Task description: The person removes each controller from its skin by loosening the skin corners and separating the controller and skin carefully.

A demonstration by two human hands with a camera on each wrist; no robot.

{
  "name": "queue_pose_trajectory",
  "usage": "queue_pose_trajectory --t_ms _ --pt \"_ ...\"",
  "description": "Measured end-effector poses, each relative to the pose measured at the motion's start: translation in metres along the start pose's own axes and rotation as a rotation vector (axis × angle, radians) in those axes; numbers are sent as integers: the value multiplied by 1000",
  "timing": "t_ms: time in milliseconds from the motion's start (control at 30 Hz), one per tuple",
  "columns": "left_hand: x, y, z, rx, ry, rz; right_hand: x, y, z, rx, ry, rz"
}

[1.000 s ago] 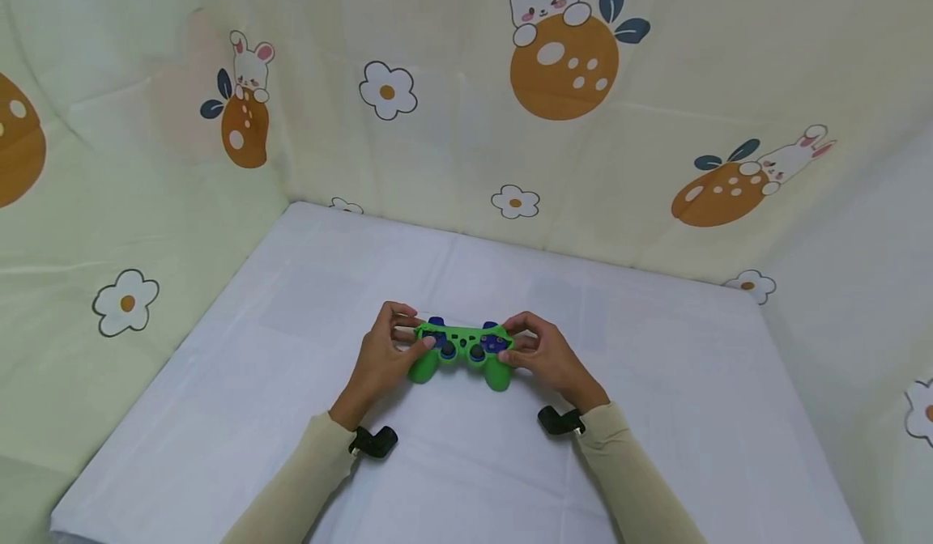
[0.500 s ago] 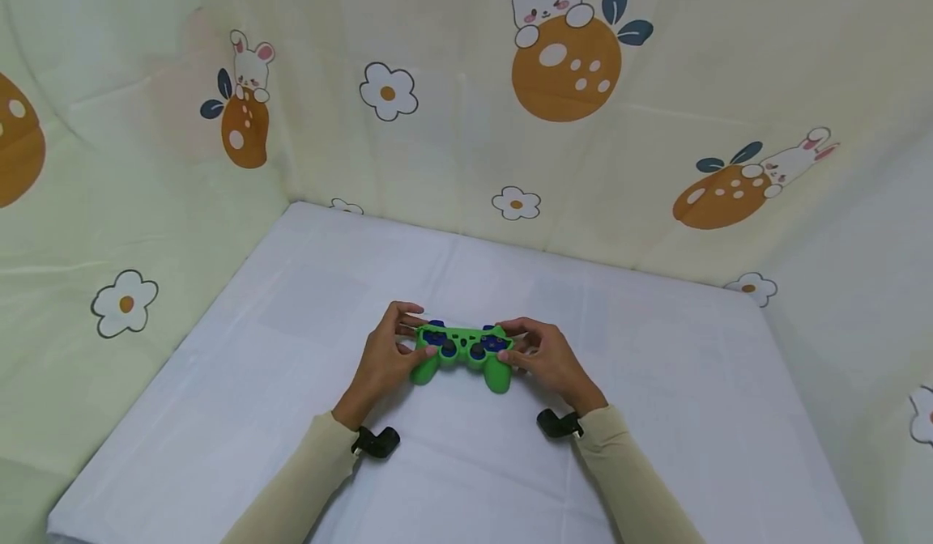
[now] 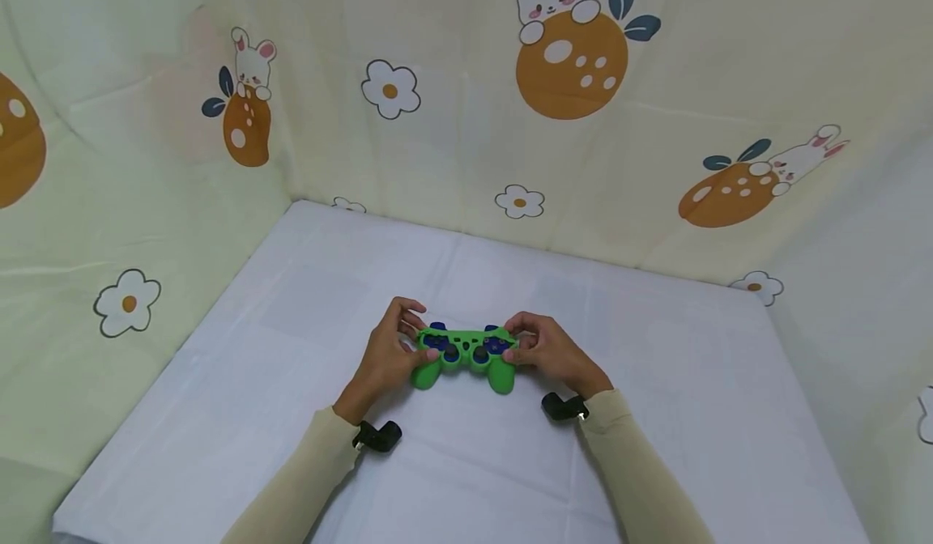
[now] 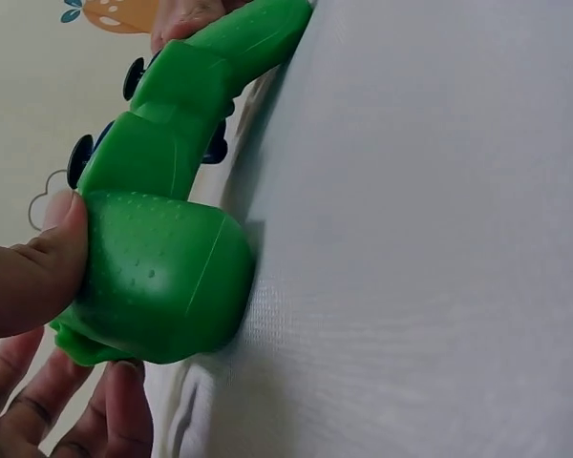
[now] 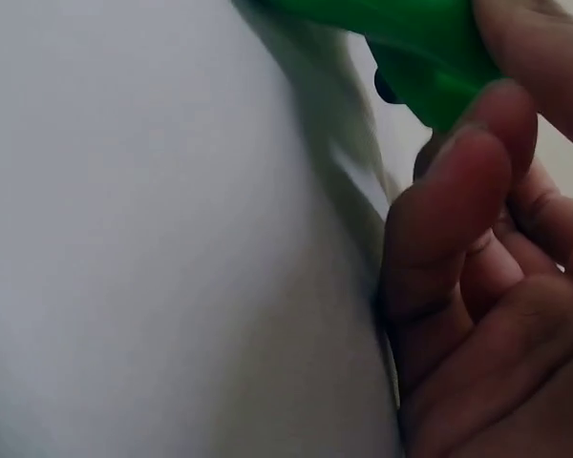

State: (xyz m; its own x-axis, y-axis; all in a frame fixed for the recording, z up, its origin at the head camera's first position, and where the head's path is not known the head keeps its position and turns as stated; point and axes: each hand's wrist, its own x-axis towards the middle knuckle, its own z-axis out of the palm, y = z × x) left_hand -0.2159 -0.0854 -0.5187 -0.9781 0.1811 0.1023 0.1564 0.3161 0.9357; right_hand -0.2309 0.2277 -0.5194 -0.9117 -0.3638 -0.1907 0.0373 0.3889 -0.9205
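A game controller (image 3: 466, 339) in a bright green cover lies on the white cloth, its dark blue body showing at the buttons and top corners. My left hand (image 3: 389, 356) pinches its left end, thumb on the front and fingers behind the upper corner. At the opposite end, my right hand (image 3: 551, 355) grips the right corner the same way. Raised dots mark the cover (image 4: 162, 267) in the left wrist view, where the left thumb (image 4: 43, 272) presses its edge. Only a green part of the controller (image 5: 430, 38) shows in the right wrist view, between thumb and fingers.
White cloth (image 3: 656, 414) covers the table around the hands. Behind and to the left hangs a cream curtain (image 3: 452, 147) with rabbits, oranges and flowers. A small black camera (image 3: 381, 437) is strapped to the left wrist, another camera (image 3: 563, 406) to the right.
The controller shifts very slightly right and toward me in the head view. Fingers of both hands make small adjustments at its upper corners while holding on.
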Motion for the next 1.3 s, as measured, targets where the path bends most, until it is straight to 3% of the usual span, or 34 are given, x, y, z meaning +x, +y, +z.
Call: queue_pose_trajectory --t_ms 133,333,600,767,900,1033,1300 --pt "2 -2 1 -15 -10 -11 2 2 -2 33 -26 -9" --pt "3 -2 1 20 3 -6 -1 4 0 33 11 -34" --pt "-1 3 1 105 -35 3 -6 -4 0 -124 142 -70" --pt "1 11 6 130 -32 54 -5 -21 7 -194 222 -144" --pt "7 16 14 170 -54 101 -1 -37 19 -259 184 -197" --pt "10 19 20 155 -83 102 5 -48 30 -346 126 -204" --pt "11 14 23 94 -142 94 8 -61 34 -375 106 -133"
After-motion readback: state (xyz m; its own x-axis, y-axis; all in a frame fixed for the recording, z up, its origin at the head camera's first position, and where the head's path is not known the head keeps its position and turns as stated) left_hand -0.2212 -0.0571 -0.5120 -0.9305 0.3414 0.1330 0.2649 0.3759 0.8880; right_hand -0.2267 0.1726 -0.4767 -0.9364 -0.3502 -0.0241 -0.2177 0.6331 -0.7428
